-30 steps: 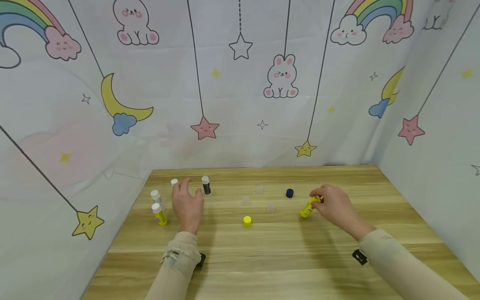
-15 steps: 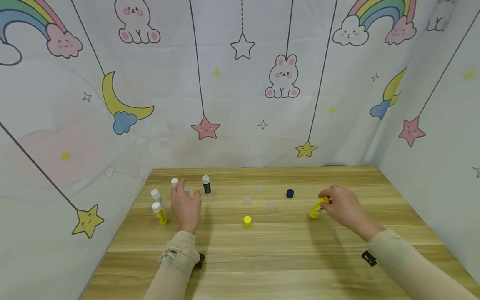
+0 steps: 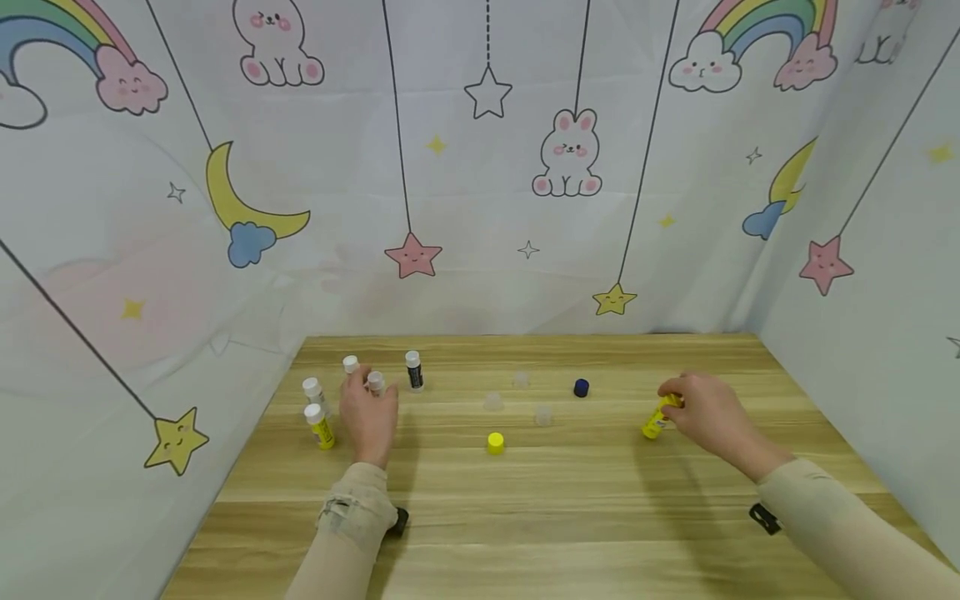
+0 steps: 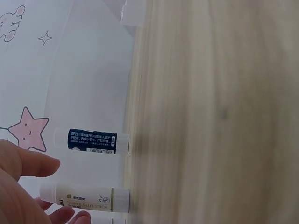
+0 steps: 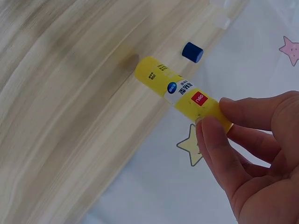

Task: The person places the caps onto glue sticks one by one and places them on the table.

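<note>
A left hand (image 3: 369, 417), thumb and fingers apart, reaches around a smooth white glue stick (image 4: 88, 198), a slim upright tube with fine lettering; whether the skin touches it cannot be told. To that hand's left stand a yellow-bodied stick (image 3: 321, 429) with a pale top and, just behind it, a pale stick (image 3: 313, 392). Beyond the fingertips shows a white top (image 3: 351, 364), its tube mostly hidden. Near the hand's right side stands a dark-labelled stick (image 3: 415, 373), small white print running along its glossy wrapper.

Between the two hands, squat cylindrical caps sit on the streaky, wood-grained table (image 3: 525, 517): a translucent cap (image 3: 492, 402), an opaque yellow cap (image 3: 496, 443) nearer the wearer, a second translucent cap (image 3: 521, 379), a third translucent cap (image 3: 543, 415) and, closest to the right hand (image 3: 708, 421), a navy cap (image 3: 581, 388). That hand pinches one end of a shiny yellow glue stick (image 5: 168, 84), its round tube tilted, its free end pointing down and leftward from the fingertips.

Compared with a second ago, the right hand and its stick have moved farther right, away from the caps. The left hand has shifted slightly left, leaving the white glue stick in clearer sight.
</note>
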A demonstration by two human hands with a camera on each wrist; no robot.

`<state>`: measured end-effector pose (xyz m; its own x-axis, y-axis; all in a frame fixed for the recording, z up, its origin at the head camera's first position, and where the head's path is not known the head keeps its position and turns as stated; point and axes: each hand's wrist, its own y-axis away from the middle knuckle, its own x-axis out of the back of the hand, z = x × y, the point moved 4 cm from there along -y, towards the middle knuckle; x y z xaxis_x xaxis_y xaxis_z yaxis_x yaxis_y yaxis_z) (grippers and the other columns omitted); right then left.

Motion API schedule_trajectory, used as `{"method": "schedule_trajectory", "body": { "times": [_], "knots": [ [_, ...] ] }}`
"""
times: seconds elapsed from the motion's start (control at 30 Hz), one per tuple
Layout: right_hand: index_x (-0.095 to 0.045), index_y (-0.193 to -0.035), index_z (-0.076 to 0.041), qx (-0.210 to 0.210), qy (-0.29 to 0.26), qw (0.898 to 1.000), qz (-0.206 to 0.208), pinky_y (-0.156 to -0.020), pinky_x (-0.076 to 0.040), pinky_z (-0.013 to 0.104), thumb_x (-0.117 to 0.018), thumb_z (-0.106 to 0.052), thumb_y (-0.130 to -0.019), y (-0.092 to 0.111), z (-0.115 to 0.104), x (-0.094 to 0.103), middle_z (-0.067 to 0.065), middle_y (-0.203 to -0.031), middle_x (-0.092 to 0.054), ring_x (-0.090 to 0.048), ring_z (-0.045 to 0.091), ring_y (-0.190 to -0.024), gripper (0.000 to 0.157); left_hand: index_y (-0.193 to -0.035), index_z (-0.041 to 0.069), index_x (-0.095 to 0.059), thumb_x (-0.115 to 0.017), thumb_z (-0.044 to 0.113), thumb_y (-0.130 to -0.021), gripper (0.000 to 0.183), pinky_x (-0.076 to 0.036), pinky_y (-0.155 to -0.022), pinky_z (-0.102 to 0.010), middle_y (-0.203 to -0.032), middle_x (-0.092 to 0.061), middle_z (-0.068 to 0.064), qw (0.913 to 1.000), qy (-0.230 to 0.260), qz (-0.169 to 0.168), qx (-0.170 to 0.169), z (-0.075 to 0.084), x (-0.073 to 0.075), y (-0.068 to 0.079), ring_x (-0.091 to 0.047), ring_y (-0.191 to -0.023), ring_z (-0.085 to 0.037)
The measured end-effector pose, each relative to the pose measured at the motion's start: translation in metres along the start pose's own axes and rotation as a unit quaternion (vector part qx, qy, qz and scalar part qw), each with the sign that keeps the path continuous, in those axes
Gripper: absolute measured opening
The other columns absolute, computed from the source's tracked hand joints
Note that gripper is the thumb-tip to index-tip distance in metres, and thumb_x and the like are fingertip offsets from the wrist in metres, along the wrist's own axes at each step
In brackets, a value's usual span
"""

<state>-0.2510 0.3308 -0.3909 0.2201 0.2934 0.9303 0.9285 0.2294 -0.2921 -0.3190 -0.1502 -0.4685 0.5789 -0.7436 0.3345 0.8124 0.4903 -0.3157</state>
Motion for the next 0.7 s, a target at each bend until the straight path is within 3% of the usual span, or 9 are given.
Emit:
{"method": "schedule_trajectory", "body": {
  "times": [0.4,0.7],
  "knots": [
    [-0.076,-0.097,0.003,-0.005,0.021,1.000,-0.013,-0.062,-0.055,0.041,-0.082,-0.002,-0.079,0.008,0.024,0.013,0.011,-0.087,-0.069,-0.063,0.022,-0.072,0.019,-0.115,0.002,-0.064,-0.079,0.009,-0.084,0.036,-0.045,-0.090,-0.052,-0.111,-0.063,-0.017,0.9996,-0.018,0.000,0.020,-0.003,0.001,-0.001,-0.058,-0.103,-0.035],
    [-0.076,-0.095,0.003,-0.010,0.040,0.999,-0.022,-0.065,-0.055,0.046,-0.081,-0.002,-0.079,0.013,0.042,0.022,0.013,-0.088,-0.070,-0.065,0.026,-0.075,0.018,-0.120,0.002,-0.064,-0.074,0.012,-0.088,0.035,-0.048,-0.089,-0.052,-0.114,-0.066,-0.017,0.9992,-0.020,-0.009,0.035,-0.007,0.001,-0.001,-0.061,-0.103,-0.035]
  ]
}}
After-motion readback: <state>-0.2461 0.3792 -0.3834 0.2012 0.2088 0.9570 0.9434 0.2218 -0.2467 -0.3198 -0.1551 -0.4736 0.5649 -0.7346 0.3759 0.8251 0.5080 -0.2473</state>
